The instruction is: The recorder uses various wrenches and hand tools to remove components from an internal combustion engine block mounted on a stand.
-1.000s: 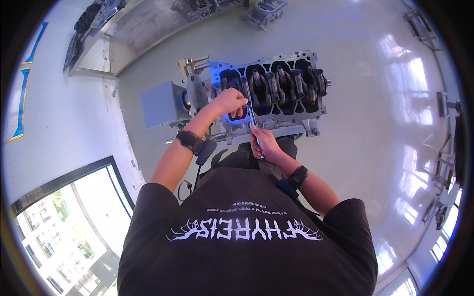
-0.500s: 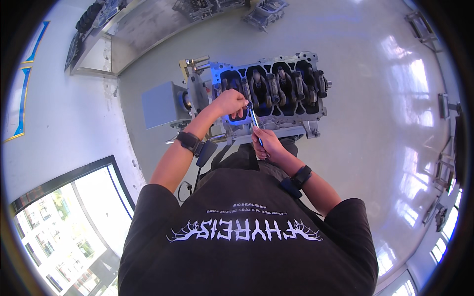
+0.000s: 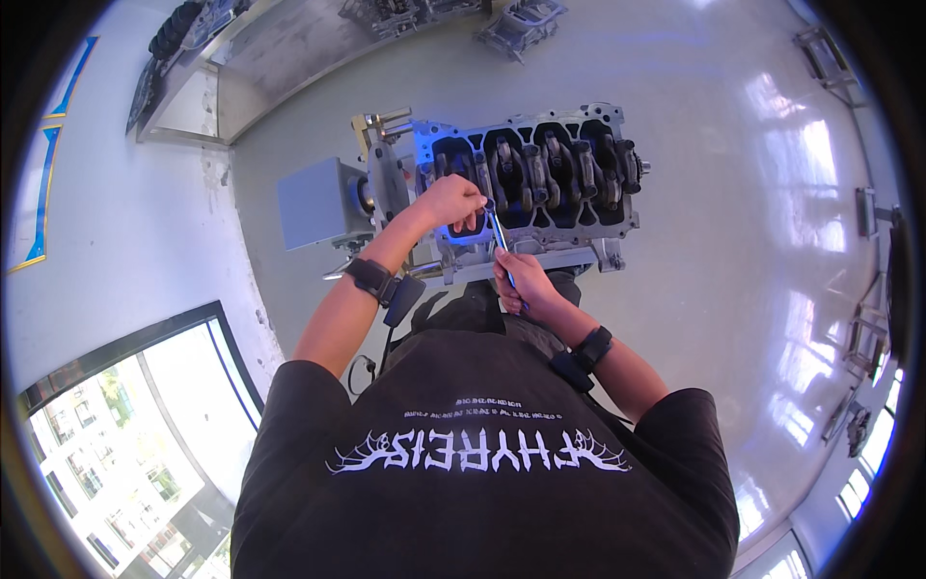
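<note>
An engine block [image 3: 540, 230] lies in front of me with its crankcase open upward, and the crankshaft [image 3: 551, 169] shows in its dark bays. Across its near side, left of the middle, reaches a shiny ratchet wrench [image 3: 498, 230]. My right hand [image 3: 522, 282] is wrapped round the handle at the near end. At the other end my left hand [image 3: 451, 201] has its fingers curled, with thumb and fingertip pinched at the wrench's head. Whatever sits beneath that head is hidden.
The block is held at its left end by a stand with a grey box [image 3: 323, 205]. A metal workbench [image 3: 280, 77] with parts stands at the far left. Another metal casting [image 3: 519, 27] rests on the floor beyond the block. Frames [image 3: 828, 60] line the right side.
</note>
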### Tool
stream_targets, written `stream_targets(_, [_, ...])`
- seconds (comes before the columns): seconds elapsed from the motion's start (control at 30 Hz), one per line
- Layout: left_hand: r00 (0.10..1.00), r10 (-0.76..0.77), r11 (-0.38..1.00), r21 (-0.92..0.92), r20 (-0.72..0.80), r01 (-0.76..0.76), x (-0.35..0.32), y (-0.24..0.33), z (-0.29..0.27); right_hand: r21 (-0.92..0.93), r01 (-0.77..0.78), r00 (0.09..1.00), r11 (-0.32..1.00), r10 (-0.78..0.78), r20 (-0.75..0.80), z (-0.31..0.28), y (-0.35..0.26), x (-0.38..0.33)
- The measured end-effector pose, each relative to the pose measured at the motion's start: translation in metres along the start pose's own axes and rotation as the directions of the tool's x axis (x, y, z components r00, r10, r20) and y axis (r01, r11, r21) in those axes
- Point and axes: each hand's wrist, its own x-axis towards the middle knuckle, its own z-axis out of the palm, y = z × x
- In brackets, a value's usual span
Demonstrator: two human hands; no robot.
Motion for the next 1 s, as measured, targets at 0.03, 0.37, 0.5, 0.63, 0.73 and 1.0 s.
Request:
stream_targets(0.03, [1.000, 0.001, 1.000, 0.000, 0.000, -0.001, 0.000, 0.000, 0.000, 0.000, 0.001, 1.000, 1.000, -0.001, -0.001, 0.000, 0.002, 0.001])
stream_targets(0.37, [1.000, 0.006, 1.000, -0.015, 0.025, -0.006, 0.001, -0.002, -0.001, 0.013, -0.013, 1.000, 1.000, 0.013, -0.012, -0.005, 0.003, 0.003])
stream_targets(0.5, [1.000, 0.011, 1.000, -0.024, 0.026, -0.010, 0.001, -0.004, -0.001, -0.013, -0.040, 0.999, 0.999, 0.040, 0.018, -0.009, -0.004, 0.000])
stream_targets(0.63, [1.000, 0.013, 1.000, -0.022, 0.027, -0.012, 0.002, -0.005, -0.001, -0.027, -0.056, 0.998, 0.998, 0.056, 0.022, -0.014, -0.008, 0.000])
stream_targets(0.73, [0.999, 0.012, 1.000, -0.013, 0.033, -0.011, 0.004, -0.006, -0.001, -0.021, -0.078, 0.996, 0.997, 0.079, 0.051, -0.020, -0.011, 0.001])
stream_targets(1.0, [0.999, -0.028, 0.999, -0.019, 0.016, 0.028, 0.004, -0.001, -0.001, -0.155, -0.100, 0.994, 0.983, 0.107, 0.039, -0.025, -0.024, -0.002])
